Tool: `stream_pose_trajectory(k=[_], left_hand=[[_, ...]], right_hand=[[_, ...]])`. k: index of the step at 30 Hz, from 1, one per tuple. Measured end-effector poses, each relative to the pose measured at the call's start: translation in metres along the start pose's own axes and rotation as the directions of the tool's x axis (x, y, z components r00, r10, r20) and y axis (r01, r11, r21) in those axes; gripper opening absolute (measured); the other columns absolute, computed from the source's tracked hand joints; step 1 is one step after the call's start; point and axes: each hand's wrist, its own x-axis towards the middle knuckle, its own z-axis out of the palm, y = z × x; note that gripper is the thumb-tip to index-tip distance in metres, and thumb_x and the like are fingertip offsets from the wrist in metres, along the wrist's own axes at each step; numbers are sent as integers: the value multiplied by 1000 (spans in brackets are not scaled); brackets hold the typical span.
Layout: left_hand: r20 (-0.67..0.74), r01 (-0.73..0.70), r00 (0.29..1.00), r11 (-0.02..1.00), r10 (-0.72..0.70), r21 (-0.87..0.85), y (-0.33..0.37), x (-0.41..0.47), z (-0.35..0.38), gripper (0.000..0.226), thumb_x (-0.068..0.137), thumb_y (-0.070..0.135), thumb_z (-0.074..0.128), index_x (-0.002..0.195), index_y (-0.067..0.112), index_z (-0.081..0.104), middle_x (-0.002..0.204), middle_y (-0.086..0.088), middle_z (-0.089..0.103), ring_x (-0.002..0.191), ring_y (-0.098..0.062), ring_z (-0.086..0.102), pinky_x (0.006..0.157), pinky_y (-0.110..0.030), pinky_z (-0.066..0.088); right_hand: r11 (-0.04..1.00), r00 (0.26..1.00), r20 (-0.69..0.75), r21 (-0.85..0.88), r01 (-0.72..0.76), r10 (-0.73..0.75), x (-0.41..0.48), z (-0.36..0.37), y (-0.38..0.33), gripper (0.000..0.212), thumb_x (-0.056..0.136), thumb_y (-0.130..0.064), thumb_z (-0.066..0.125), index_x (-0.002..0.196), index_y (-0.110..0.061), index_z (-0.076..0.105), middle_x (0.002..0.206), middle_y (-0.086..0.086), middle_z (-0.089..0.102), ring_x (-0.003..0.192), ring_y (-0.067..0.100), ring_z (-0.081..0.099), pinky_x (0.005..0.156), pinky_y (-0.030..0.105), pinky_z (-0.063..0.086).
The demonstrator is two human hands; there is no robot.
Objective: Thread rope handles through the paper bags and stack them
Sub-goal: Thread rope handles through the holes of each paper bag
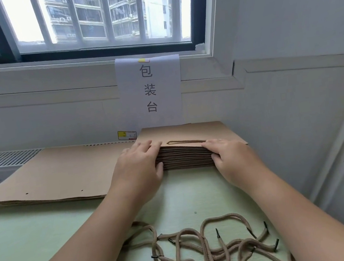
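A thick stack of flat brown paper bags (190, 133) stands at the back of the green table (39, 231), and a tan rope handle (186, 142) lies on its top bag. My left hand (139, 168) grips the stack's near left corner, fingers on top and thumb against the edge. My right hand (229, 156) holds the near right corner the same way. To the left lies a thinner pile of flat bags with punched holes (60, 175). Several loose tan ropes with black tips (210, 248) sprawl on the table between my forearms.
A white paper sign with dark characters (150, 90) hangs on the wall behind the stack. A window (90, 21) runs above, and a white wall (304, 115) closes the right side. A ribbed radiator grille (5, 158) sits at the far left.
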Motion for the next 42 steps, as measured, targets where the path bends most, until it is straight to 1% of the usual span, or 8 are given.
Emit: stream_pose_trajectory(k=[5, 8, 13, 18, 31, 36, 39, 42], left_hand=[[32, -31, 999, 999, 29, 41, 5, -1, 0, 57, 99, 45, 51, 154, 35, 39, 144, 9, 57, 131, -17, 51, 108, -36, 36], [9, -9, 1000, 999, 9, 39, 5, -2, -3, 54, 99, 45, 51, 152, 34, 43, 141, 9, 59, 128, -18, 53, 106, -35, 37], [21, -40, 999, 999, 40, 6, 7, -3, -3, 62, 98, 45, 55, 156, 30, 38, 155, 2, 48, 143, -21, 42, 119, -36, 28], [125, -42, 991, 999, 46, -30, 7, -3, -2, 67, 99, 53, 52, 160, 38, 28, 156, 12, 43, 142, -15, 40, 114, -32, 34], [292, -21, 956, 997, 43, -78, 3, -3, 1, 71, 95, 57, 57, 158, 42, 29, 158, 14, 37, 143, -16, 33, 117, -38, 37], [266, -22, 962, 991, 57, -129, 1, 8, -26, 59, 99, 54, 56, 154, 40, 40, 151, 17, 46, 135, -15, 45, 107, -34, 43], [216, -38, 973, 983, 77, -178, 6, 12, -46, 55, 100, 52, 57, 152, 41, 44, 153, 16, 47, 138, -13, 45, 109, -32, 41], [184, -53, 978, 969, 99, -241, 13, 11, -66, 48, 99, 53, 58, 145, 43, 52, 149, 18, 52, 135, -10, 48, 106, -30, 41]], right_hand=[[1000, 1000, -8, 14, 9, -8, 0, 2, 0, 47, 101, -10, 49, 143, -27, 58, 149, -8, 54, 141, 9, 44, 112, 24, 29], [1000, 1000, -2, 17, 14, -14, 0, 2, -1, 47, 101, -9, 48, 144, -26, 57, 149, -7, 54, 141, 11, 44, 112, 26, 30], [999, 1000, 1, 28, 23, -23, 2, 4, 1, 47, 100, -8, 48, 143, -25, 58, 149, -7, 55, 140, 12, 46, 113, 28, 32], [999, 1000, 22, 35, 14, -15, 2, 6, 3, 47, 99, -8, 49, 142, -26, 59, 149, -8, 54, 141, 11, 45, 113, 26, 31], [999, 994, 103, -14, -33, 34, 2, 9, 2, 53, 98, -11, 45, 142, -37, 57, 151, -17, 50, 141, 9, 43, 111, 24, 34], [1000, 998, 57, 11, 1, -2, 2, -8, -2, 48, 97, -16, 53, 141, -33, 58, 148, -14, 54, 137, 12, 48, 107, 25, 37], [998, 1000, -6, 49, 27, -27, 1, -28, -6, 43, 97, -14, 56, 137, -27, 62, 146, -12, 56, 133, 14, 50, 103, 25, 38], [994, 1000, -20, 110, -2, 5, -4, -52, -17, 32, 99, -20, 58, 128, -28, 67, 130, -13, 65, 123, 12, 57, 95, 24, 41]])
